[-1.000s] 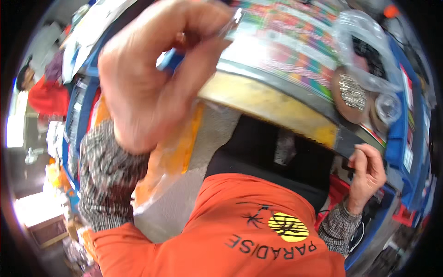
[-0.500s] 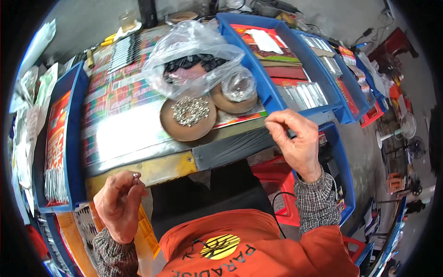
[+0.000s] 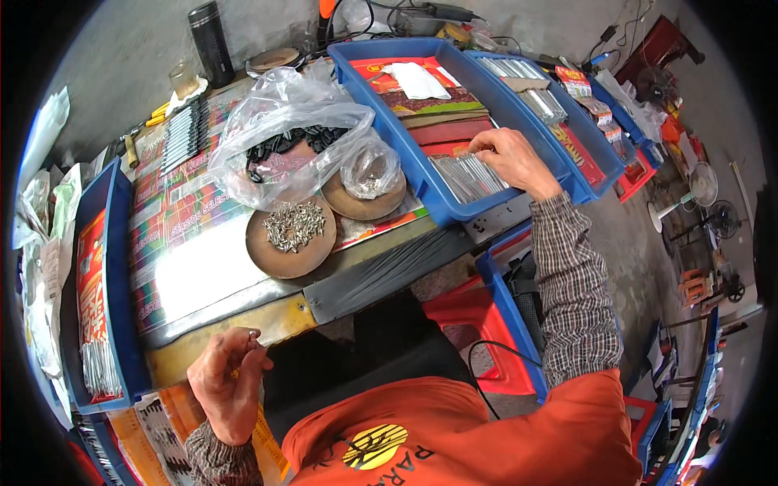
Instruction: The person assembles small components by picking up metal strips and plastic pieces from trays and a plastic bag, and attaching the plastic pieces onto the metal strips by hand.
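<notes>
My left hand [image 3: 228,382] is raised near the front edge of the bench, its thumb and fingers pinching a small shiny metal piece [image 3: 254,334]. My right hand [image 3: 512,160] reaches over the blue tray [image 3: 446,206]. Its fingers are pinched together beside a row of slim silver metal strips [image 3: 466,178]; whether anything is between them is hidden. Small silver metal pieces [image 3: 296,227] lie heaped in a round brown dish [image 3: 279,263]. Behind it, a second brown dish [image 3: 374,208] carries a clear bag [image 3: 371,172] of small pieces.
An open plastic bag [image 3: 275,109] of black parts sits behind the dishes. Another blue tray [image 3: 121,324] stands at the left, and one [image 3: 583,182] at the right. Dark-handled metal strips [image 3: 185,134], a glass [image 3: 184,81] and a black flask [image 3: 211,44] are at the back.
My right hand has moved away from the bench's front edge, up and over the strips in the blue tray. My left hand still pinches its metal piece. The view has shifted.
</notes>
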Demonstrator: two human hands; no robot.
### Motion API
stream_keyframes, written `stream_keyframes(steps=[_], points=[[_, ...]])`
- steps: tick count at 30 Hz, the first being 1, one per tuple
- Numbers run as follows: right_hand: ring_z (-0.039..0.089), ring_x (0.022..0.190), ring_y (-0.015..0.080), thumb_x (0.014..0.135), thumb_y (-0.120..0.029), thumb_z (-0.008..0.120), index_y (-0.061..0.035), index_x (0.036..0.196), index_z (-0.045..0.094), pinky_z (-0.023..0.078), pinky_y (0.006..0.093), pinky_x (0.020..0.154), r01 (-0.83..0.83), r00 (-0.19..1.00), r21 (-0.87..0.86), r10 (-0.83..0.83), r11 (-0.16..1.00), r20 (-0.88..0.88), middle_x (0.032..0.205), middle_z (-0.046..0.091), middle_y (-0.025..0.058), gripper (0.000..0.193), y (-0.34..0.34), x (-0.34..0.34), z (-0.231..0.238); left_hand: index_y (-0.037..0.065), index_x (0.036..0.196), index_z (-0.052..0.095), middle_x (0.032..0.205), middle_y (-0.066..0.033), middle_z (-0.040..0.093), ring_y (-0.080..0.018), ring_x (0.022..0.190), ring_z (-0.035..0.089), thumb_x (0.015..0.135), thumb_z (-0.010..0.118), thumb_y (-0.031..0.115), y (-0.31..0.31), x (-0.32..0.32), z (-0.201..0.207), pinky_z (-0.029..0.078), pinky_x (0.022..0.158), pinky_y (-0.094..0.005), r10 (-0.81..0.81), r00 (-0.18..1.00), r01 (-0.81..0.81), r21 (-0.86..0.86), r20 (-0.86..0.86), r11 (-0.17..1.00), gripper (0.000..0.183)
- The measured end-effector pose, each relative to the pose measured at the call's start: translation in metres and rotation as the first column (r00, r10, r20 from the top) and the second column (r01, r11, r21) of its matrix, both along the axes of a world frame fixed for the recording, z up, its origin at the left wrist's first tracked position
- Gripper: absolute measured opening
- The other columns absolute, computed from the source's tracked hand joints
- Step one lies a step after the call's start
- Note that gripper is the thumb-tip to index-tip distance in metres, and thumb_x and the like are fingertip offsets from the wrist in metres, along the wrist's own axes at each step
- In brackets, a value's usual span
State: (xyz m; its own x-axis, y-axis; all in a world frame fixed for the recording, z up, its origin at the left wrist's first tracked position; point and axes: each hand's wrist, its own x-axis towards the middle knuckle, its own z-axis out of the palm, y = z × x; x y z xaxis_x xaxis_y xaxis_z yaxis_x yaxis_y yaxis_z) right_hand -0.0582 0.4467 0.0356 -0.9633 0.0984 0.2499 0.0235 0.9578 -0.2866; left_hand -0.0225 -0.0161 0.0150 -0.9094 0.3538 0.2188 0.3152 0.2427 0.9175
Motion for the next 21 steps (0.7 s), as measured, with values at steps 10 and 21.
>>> stream_keyframes(steps=[10, 21], points=[[0.061, 0.105, 0.0319, 0.077, -0.007, 0.060, -0.0089, 0.102, 0.070, 0.047, 0.0430, 0.090, 0.148, 0.939, 0.175, -0.193, 0.973, 0.283, 0.105, 0.067, 0.0145, 0.026, 0.020, -0.011, 0.001, -0.006, 0.095, 0.060, 0.081, -0.0083, 0.062, -0.0116, 0.064, 0.062, 0.080, 0.058, -0.015, 0.002, -0.001, -0.011, 0.050, 0.058, -0.0216, 0.000, 1.000, 0.000, -0.021, 0.017, 1.000, 0.018], [0.060, 0.106, 0.0313, 0.075, -0.005, 0.061, -0.0090, 0.101, 0.066, 0.047, 0.0434, 0.089, 0.148, 0.928, 0.217, -0.211, 0.965, 0.307, 0.106, 0.066, 0.0127, 0.026, 0.027, -0.016, -0.003, -0.004, 0.096, 0.061, 0.080, -0.0094, 0.062, -0.0134, 0.065, 0.064, 0.078, 0.063, -0.013, 0.009, 0.000, -0.019, 0.053, 0.058, -0.0229, -0.044, 0.999, 0.045, -0.079, 0.013, 0.996, 0.020]])
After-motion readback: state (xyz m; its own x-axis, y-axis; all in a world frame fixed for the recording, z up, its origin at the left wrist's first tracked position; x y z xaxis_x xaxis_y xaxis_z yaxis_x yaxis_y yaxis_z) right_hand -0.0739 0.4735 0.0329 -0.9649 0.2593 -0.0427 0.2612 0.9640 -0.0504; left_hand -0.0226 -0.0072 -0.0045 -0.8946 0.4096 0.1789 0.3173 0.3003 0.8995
